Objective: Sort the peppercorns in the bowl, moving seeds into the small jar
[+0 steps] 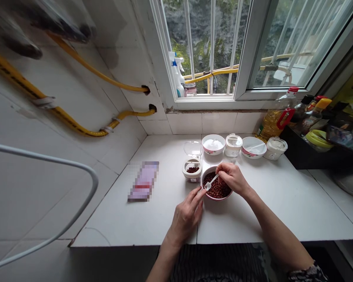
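My right hand (231,178) pinches the handle of a small white measuring spoon (212,181) over a bowl. This pink-rimmed bowl (217,199) holds many small dark reddish-brown beans or kernels (219,190). At the bowl's left side is my left hand (188,211), its fingers stretched out. Its fingertips are by the rim, close to the spoon's scoop; whether they touch the spoon I cannot tell. Just left of the bowl stands a small white container (191,176) with its clear lid (193,148) raised and some of the same dark pieces inside.
Behind stand a flowered bowl of white powder (213,150), a lidded container (233,145), another bowl (253,153) with a white spoon across it, and a second lidded container (276,149). A blurred purple phone-like object (144,182) lies left. Oil (275,117) and other bottles stand right.
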Available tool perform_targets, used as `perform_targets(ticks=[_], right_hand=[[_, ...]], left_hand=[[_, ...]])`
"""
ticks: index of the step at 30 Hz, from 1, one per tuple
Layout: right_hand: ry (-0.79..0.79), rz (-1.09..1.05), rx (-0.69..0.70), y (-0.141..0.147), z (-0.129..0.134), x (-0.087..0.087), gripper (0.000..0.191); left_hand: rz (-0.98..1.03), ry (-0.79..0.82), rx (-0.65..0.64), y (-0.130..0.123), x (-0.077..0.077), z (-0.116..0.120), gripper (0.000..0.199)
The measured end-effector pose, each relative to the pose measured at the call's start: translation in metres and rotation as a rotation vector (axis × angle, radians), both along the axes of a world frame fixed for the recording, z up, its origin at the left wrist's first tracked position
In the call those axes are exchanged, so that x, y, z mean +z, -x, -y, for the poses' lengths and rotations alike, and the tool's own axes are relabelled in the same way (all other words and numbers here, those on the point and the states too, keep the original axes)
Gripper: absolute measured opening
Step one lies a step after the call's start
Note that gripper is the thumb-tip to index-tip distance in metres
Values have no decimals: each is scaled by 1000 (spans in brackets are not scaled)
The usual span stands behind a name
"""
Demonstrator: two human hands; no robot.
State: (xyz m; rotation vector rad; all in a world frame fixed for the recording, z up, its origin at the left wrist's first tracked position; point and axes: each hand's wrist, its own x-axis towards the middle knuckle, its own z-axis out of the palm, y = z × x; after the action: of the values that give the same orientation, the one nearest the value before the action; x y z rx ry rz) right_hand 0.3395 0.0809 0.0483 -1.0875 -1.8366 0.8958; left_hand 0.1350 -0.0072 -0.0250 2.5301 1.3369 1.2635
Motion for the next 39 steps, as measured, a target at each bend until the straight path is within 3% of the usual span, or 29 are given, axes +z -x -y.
perform_targets(ticks=[5,14,18,22,26,39], right_hand=[[155,-91,2,-1,-1,0,13],[292,-187,15,-5,-4,2,10],[270,-171,-18,-10,-6,3,11],[149,-77,-61,-13,-7,3,12],[51,11,-10,-9,-4,2,14],[212,-100,36,-5,-2,0,11]], left_hand=[[-4,-13,2,-1,0,0,43],[0,-4,-2,-1,1,0,44],[-4,-14,0,-1,2,0,44],[-6,-11,2,0,1,0,44],[-5,-6,-2,1,0,0,44],[-7,10,0,0,1,0,47]])
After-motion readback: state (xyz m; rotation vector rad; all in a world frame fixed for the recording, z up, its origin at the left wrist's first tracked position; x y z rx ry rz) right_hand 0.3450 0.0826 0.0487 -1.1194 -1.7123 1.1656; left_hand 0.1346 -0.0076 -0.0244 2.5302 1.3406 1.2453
